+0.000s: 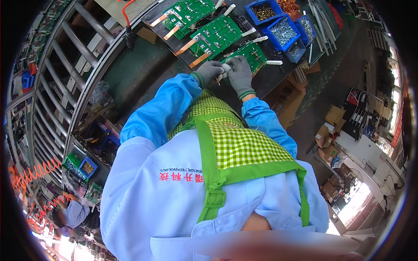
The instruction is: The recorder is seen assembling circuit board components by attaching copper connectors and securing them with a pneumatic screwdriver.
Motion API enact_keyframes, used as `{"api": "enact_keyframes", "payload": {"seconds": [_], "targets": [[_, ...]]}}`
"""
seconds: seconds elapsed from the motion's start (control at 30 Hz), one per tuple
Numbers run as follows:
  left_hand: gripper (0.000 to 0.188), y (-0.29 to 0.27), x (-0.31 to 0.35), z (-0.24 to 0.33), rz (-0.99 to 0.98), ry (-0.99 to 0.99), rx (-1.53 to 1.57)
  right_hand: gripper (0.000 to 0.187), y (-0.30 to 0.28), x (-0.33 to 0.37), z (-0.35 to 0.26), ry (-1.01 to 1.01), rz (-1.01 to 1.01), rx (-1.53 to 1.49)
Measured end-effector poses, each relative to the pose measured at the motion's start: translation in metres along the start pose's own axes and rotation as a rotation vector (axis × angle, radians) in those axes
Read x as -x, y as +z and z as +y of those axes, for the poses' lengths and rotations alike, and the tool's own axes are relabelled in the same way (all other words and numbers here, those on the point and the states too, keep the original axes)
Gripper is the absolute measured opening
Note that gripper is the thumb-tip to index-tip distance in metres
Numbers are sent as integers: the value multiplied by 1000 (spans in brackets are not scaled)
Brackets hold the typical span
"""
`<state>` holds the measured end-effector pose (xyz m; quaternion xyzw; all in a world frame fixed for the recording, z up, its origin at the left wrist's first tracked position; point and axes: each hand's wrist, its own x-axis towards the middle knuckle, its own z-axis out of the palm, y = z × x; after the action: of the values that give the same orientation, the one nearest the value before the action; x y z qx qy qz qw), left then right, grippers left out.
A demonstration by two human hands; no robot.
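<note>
My left hand [209, 72] and my right hand [241, 75], both in grey gloves with whitish fingertips, meet at the near edge of a green circuit board [253, 54]. Fingers of both are closed in a pinch, tips almost touching. Whatever lies between them is too small and too covered to make out. The gloves hide the board's near left corner. A white strip [274, 62] sticks out from its right side. Left of it lies a second green board [220, 35] with copper strips [186, 46] on its near side. A third such board [189, 15] lies farther left.
Blue bins of small metal hardware [283, 32] stand at the table's right, beside long metal strips [323, 26]. On the left curves a roller conveyor [76, 48]; a tool on a red cord [129, 37] hangs near it. Cardboard [291, 102] sits below the table's right edge. Another person [76, 213] is at lower left.
</note>
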<state>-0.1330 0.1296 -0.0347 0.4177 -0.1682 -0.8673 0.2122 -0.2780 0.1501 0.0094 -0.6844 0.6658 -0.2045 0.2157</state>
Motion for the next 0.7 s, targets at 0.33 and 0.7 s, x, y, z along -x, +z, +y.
{"api": "enact_keyframes", "payload": {"seconds": [0.33, 0.7], "targets": [[21, -5, -5, -6, -25, 32, -72, 26, -10, 0, -1, -35, -34, 23], [21, -7, -5, -7, 13, 39, -70, 33, -19, 6, -9, -270, 39, 254]]}}
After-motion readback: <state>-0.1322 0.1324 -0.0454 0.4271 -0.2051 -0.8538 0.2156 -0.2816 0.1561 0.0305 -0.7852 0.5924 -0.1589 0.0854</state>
